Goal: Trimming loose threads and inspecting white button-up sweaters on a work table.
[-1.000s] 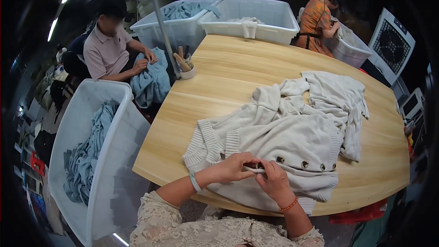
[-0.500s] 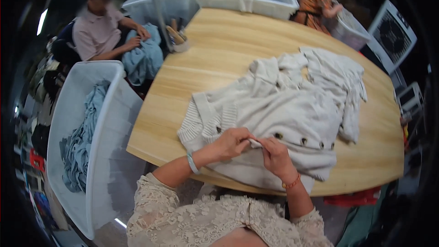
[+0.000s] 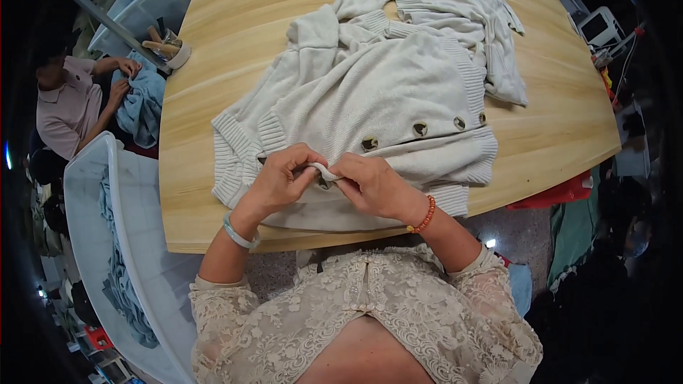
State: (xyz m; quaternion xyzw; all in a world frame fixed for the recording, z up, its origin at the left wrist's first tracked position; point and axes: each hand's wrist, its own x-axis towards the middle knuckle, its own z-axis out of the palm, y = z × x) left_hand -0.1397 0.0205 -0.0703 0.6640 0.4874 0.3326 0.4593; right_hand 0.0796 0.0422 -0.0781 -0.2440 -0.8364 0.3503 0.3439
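Note:
A cream knitted cardigan (image 3: 398,92) lies spread on the wooden table, with ribbed edges and a row of large dark mottled buttons (image 3: 420,129). At its near edge my left hand (image 3: 279,179) pinches the folded front band between thumb and fingers. Close beside it, my right hand (image 3: 376,186) grips the same band, which curls up between the two hands. A dark button (image 3: 324,183) shows partly under that fold. Behind the cardigan, another cream knitted garment (image 3: 452,0) lies crumpled and partly overlapped.
The wooden table (image 3: 220,35) has a cup of wooden-handled tools (image 3: 178,55) at its left edge. A white bin (image 3: 117,206) with blue-grey garments stands at the left. Beyond it a seated person (image 3: 67,103) handles a blue garment (image 3: 139,107). More bins stand at the far left.
The view has tipped downward and turned, so the table and cardigan appear higher and further left. Both hands remain on the band, and the button between them now shows.

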